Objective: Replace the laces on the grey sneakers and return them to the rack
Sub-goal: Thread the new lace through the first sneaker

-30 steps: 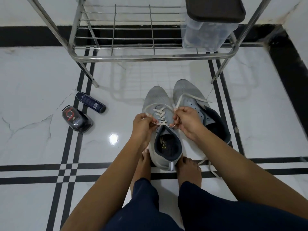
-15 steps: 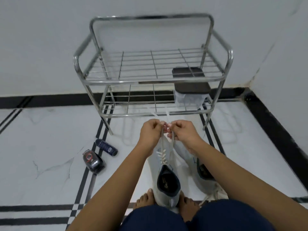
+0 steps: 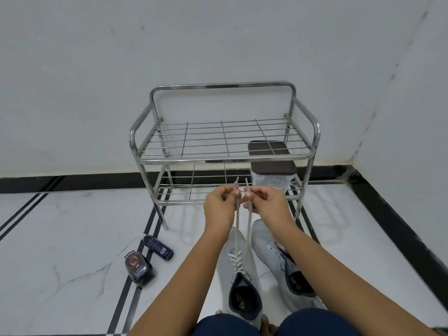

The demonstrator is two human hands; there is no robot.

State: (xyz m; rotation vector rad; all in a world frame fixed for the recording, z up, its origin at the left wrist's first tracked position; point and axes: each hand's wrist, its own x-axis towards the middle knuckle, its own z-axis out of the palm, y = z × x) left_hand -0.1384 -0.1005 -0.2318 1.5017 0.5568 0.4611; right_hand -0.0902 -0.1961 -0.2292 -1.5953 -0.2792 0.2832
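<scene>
Two grey sneakers stand on the white floor in front of me. The left sneaker [image 3: 238, 275] has a cream lace [image 3: 247, 238] threaded through its eyelets, and both lace ends run straight up, pulled taut. My left hand [image 3: 221, 206] pinches one lace end and my right hand [image 3: 265, 202] pinches the other, side by side above the shoe. The right sneaker [image 3: 274, 251] lies beside it under my right forearm, with no lace showing in its eyelets. The steel two-shelf rack [image 3: 223, 156] stands behind against the wall.
A clear box with a dark lid [image 3: 272, 173] sits on the rack's lower shelf at the right. A dark tube [image 3: 158, 247] and a black polish container [image 3: 138, 267] lie on the floor to the left. My bare feet touch the left sneaker's heel.
My hands have lifted from the shoe's eyelets and pulled both lace ends straight up. My head has tilted up, bringing the whole rack and wall into view.
</scene>
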